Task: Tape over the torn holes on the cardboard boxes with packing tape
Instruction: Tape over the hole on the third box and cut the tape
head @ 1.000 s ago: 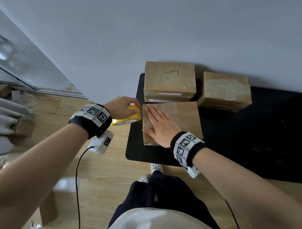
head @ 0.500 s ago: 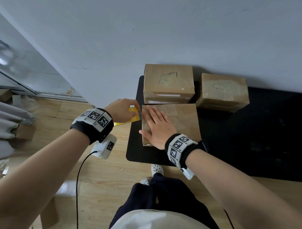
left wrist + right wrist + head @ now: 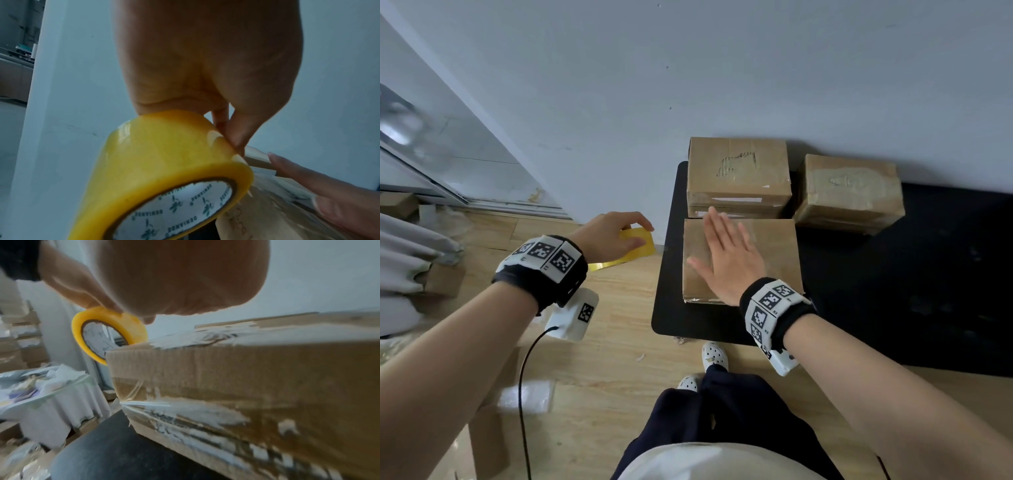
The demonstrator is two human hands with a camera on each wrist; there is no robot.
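Note:
Three cardboard boxes sit on a black mat (image 3: 893, 301). On the near box (image 3: 774, 253) my right hand (image 3: 726, 253) lies flat with straight fingers pressing its taped top. My left hand (image 3: 616, 233) grips a yellow roll of packing tape (image 3: 633, 248), held off the mat's left edge above the floor. The left wrist view shows the tape roll (image 3: 164, 170) pinched between fingers and thumb, with the right hand's fingertips (image 3: 298, 177) on the box beside it. The far left box (image 3: 738, 171) shows a torn hole (image 3: 736, 164). The far right box (image 3: 849, 192) has tape over its tear.
A white wall stands right behind the boxes. Wooden floor lies left of the mat, with a small cardboard box (image 3: 445, 279) and grey cloth (image 3: 404, 260) at far left. My legs and white shoes (image 3: 714, 356) are at the mat's near edge. A cable (image 3: 522, 394) hangs from my left wrist.
My left hand has pulled the tape roll leftward, away from the near box's edge. My right hand stays flat on the box top and has shifted slightly toward the far edge.

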